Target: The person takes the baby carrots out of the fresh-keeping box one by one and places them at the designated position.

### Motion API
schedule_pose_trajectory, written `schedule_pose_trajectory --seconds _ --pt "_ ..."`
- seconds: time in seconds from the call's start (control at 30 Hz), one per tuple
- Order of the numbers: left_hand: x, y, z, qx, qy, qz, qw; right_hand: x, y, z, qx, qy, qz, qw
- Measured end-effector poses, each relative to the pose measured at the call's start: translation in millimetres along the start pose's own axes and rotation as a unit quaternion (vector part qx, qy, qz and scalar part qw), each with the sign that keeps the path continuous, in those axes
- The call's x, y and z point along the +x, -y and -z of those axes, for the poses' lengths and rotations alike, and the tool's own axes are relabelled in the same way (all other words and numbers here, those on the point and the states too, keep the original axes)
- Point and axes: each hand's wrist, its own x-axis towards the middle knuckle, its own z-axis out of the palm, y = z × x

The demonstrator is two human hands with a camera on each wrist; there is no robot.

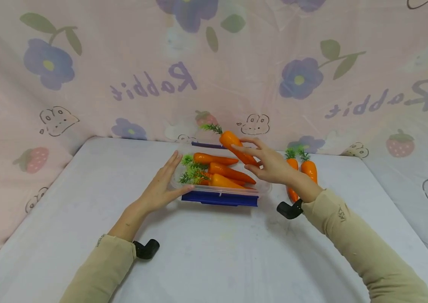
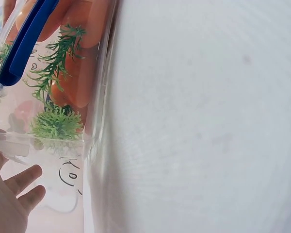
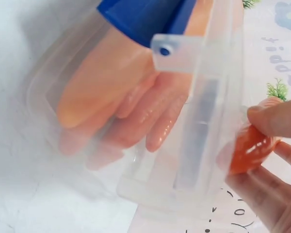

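Counting from the left, we've got one left hand (image 1: 156,185), one clear box (image 1: 221,192) with two blue flaps (image 1: 219,198), at least four carrots (image 1: 233,172) inside, the lower ones too overlapped to number, one right hand (image 1: 272,164) with one held-up carrot (image 1: 231,141), and two loose carrots (image 1: 310,169) on the white table (image 1: 206,252), partly behind the right wrist! Left hand reaches forward, fingers straight along the box's left end, thumb stretched wide onto the near rim, curled round nothing! Right hand angles in above the box's right end, thumb and fingers pinching, just the carrot's thickness apart! And that carrot slants, leafy top up and left beyond the fingertips, tapered end down between thumb and fingers
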Motion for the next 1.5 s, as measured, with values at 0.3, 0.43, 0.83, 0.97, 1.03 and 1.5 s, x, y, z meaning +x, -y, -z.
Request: schedule_pose_trajectory --seconds 0.3,0.43,0.83,0.97,1.03,1.5 --pt "1.0 1.9 -0.4 -0.001 -0.002 -0.001 1.0000 -5.5 -1 7 -0.019 -0.034 -0.019 0.9991" --pt "1.2 2.5 -1.1 -0.001 -0.004 -0.002 1.0000 -9.3 -2 10 -0.017 -0.048 -0.033 0.9981" --pt "-0.8 2.3 -1.9 -0.008 -0.009 -0.008 0.9999 -28.8 -13 12 -0.030 -0.102 -0.057 0.9927" --pt "-1.4 1.5 -2.1 -0.011 -0.005 -0.006 0.9999 -36.4 -17 12 -0.037 -0.114 -0.073 0.9901" --pt "-1.7 1.0 -1.5 -0.011 -0.005 -0.003 0.9999 -39.4 -18 12 -0.040 -0.119 -0.076 0.9891" --pt "-1.0 2.0 -1.6 -0.010 -0.010 -0.007 0.9999 -59.8 -27 10 -0.054 -0.140 -0.098 0.9838"
